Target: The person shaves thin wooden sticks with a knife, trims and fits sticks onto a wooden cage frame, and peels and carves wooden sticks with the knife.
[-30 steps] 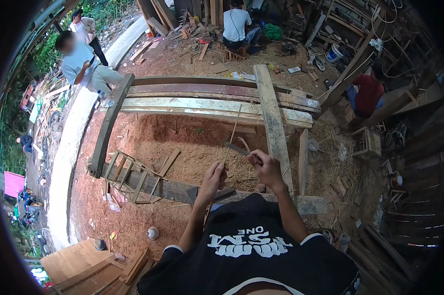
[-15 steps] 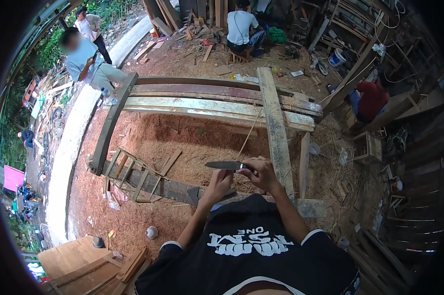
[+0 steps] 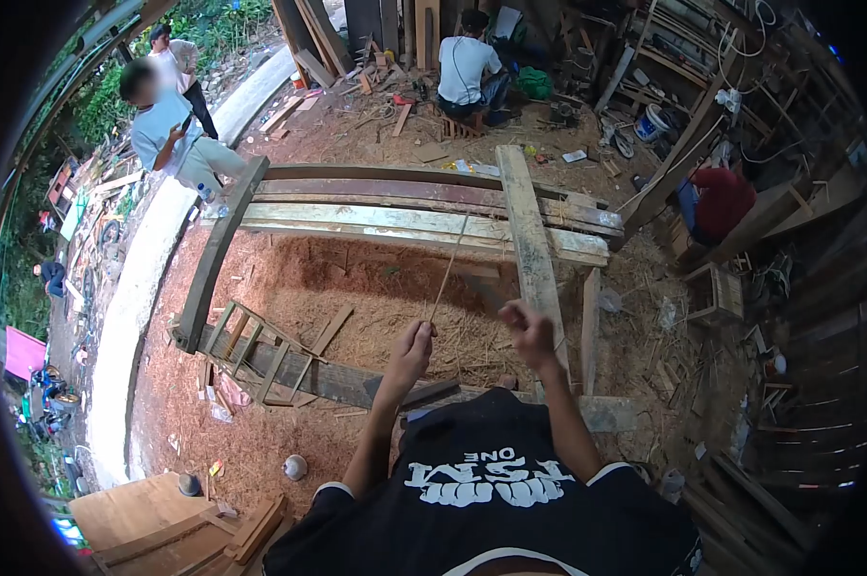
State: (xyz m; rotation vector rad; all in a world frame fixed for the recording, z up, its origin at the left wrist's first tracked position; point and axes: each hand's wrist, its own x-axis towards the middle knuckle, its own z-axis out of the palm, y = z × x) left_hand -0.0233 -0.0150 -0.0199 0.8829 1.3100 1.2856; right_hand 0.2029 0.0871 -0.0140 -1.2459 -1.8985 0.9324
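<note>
Thin strip [image 3: 450, 265] slants up from the left hand [image 3: 408, 360], its fingers closed in a pinch; the right hand [image 3: 531, 338], curled round a blurred knife [image 3: 489, 294], holds the blade clear, so nothing's being cut. Beyond lie pale boards [image 3: 357, 217].

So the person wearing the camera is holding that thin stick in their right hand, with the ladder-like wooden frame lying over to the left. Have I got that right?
Not quite: the thin stick is in the left hand, not the right hand, as the head view shows. The ladder-like wooden frame does lie over to the left.
</note>
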